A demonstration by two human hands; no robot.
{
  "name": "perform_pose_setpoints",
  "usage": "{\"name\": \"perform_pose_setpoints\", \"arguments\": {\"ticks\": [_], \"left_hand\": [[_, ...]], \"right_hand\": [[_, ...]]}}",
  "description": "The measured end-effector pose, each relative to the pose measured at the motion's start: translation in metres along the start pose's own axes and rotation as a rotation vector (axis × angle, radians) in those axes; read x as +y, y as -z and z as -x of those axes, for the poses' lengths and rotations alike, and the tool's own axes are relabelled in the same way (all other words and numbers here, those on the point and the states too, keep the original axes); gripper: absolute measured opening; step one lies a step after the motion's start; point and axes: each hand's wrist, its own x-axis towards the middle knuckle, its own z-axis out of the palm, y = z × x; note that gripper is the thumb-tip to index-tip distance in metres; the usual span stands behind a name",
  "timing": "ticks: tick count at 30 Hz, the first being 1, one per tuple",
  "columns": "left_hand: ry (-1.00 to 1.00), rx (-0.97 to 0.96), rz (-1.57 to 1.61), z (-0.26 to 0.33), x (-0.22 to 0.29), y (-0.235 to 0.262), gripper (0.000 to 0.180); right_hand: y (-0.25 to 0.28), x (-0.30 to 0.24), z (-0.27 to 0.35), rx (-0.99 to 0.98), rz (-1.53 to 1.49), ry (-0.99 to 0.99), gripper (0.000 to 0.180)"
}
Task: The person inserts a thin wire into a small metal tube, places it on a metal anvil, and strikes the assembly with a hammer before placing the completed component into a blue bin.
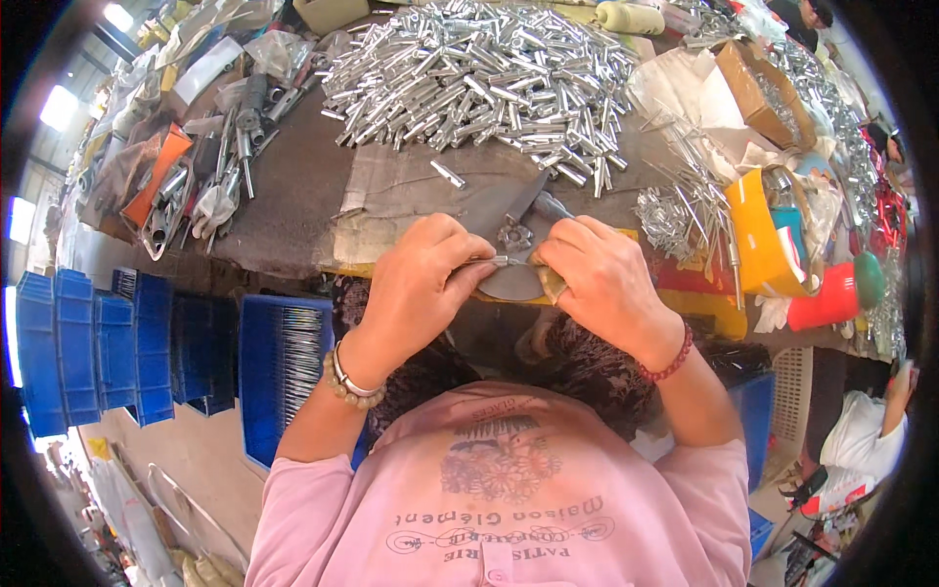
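My left hand (423, 292) pinches a short shiny metal tube (499, 261) between thumb and fingers, close to the bench's front edge. Facing it, my right hand (608, 281) has its fingers closed near the tube's other end; what they grip is hidden. A yellowish scrap (551, 285) shows at the right thumb, perhaps a wrap. Just beyond the fingertips are a small cluster of metal bits (514, 236) and a dark tool-like piece (529, 195). Below the tube lies a grey rounded plate (511, 285).
A large heap of metal tubes (479, 83) covers the far bench; one loose tube (448, 174) lies nearer. Thin rods (696, 186) and a yellow container (761, 235) stand right, tools (245, 127) left. A blue bin (256, 382) with rods sits beside my left arm.
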Motion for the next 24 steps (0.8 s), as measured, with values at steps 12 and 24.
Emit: {"name": "perform_pose_setpoints", "arguments": {"ticks": [12, 24], "left_hand": [[-0.01, 0.048, 0.043, 0.005, -0.011, -0.01, 0.02], [-0.03, 0.033, 0.074, 0.003, -0.014, -0.011, 0.019]], "right_hand": [[0.003, 0.014, -0.012, -0.048, -0.14, 0.038, 0.013], [-0.008, 0.006, -0.008, 0.074, -0.162, 0.003, 0.005]]}}
